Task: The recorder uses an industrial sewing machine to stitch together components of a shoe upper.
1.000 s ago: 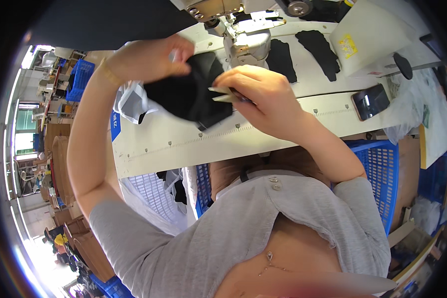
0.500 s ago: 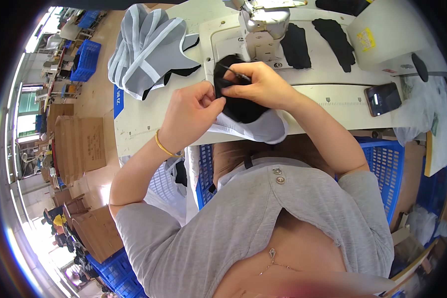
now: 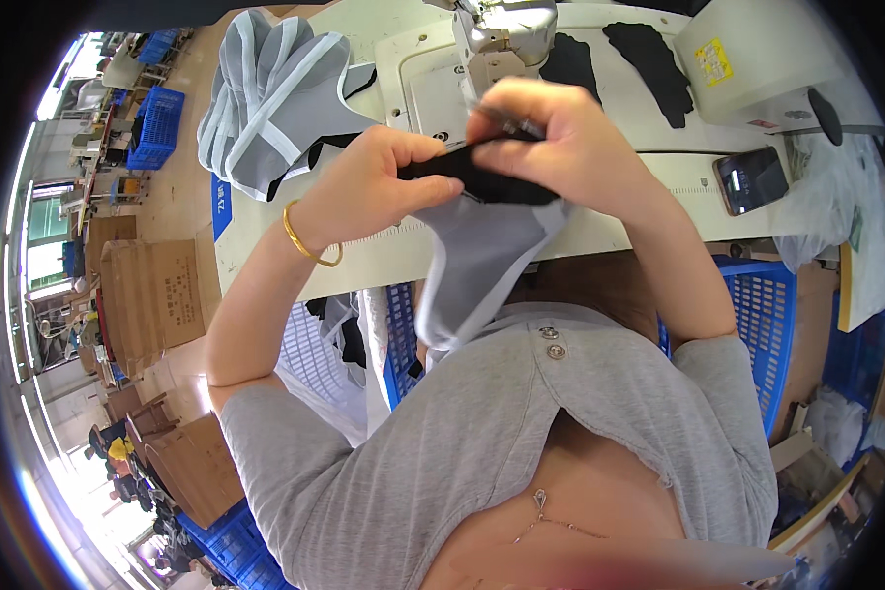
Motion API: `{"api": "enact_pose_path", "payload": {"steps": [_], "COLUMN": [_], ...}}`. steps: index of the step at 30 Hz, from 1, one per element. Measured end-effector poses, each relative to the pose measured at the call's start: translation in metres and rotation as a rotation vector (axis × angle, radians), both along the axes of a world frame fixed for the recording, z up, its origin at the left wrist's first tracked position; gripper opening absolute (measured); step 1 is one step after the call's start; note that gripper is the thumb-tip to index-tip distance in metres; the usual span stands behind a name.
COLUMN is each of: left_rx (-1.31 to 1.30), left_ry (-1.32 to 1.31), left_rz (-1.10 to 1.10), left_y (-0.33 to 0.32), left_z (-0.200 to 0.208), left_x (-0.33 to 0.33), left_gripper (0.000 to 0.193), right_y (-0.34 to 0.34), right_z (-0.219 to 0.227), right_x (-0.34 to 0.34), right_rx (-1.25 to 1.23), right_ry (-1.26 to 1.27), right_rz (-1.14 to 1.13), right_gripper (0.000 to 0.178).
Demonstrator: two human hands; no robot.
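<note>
A grey fabric piece with white edging and a black band hangs from my hands over the table's front edge. My left hand pinches the left end of the black band between thumb and fingers. My right hand is closed at the band's right part, its thumb and finger on the black cloth. A small dark slim tool shows in the right fingers, too blurred to name. Just beyond my hands stands the sewing machine head.
Stacked grey pieces with white strips lie left on the table. Two black fabric pieces lie right of the machine head. A phone rests near the right edge, beside clear plastic bags. Blue baskets stand below the table.
The fabric piece has been turned and lifted, so its grey part now hangs down toward me. My hands have moved slightly apart, the right one upward and to the right.
</note>
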State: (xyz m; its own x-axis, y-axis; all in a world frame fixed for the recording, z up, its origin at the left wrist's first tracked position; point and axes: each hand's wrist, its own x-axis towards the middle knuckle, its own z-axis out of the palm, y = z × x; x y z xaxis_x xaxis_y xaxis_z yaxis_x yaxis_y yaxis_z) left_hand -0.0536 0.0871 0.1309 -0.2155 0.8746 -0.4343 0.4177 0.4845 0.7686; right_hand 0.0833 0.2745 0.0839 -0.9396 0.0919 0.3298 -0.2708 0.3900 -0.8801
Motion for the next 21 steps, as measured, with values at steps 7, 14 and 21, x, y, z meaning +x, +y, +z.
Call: {"api": "enact_pose_path", "payload": {"steps": [7,14,21], "left_rx": [0.361,0.96,0.464], "left_ry": [0.06,0.78,0.02], "left_rz": [0.359,-0.069,0.304], "left_y": [-0.019,-0.01,-0.013], "left_z": [-0.024,-0.028,-0.028], "left_x": [0.027,0.04,0.019], "left_gripper": [0.013,0.025,0.02], "right_y": [-0.013,-0.011,-0.012], "right_z": [-0.012,-0.01,-0.034], "right_x": [0.036,0.028,0.025], "right_rx": [-0.211,0.128,0.204], "right_ry": [0.225,-0.164,0.379], "right_rz": [-0.28,0.137,-0.076], "right_gripper": [0.014,0.017,0.032]}}
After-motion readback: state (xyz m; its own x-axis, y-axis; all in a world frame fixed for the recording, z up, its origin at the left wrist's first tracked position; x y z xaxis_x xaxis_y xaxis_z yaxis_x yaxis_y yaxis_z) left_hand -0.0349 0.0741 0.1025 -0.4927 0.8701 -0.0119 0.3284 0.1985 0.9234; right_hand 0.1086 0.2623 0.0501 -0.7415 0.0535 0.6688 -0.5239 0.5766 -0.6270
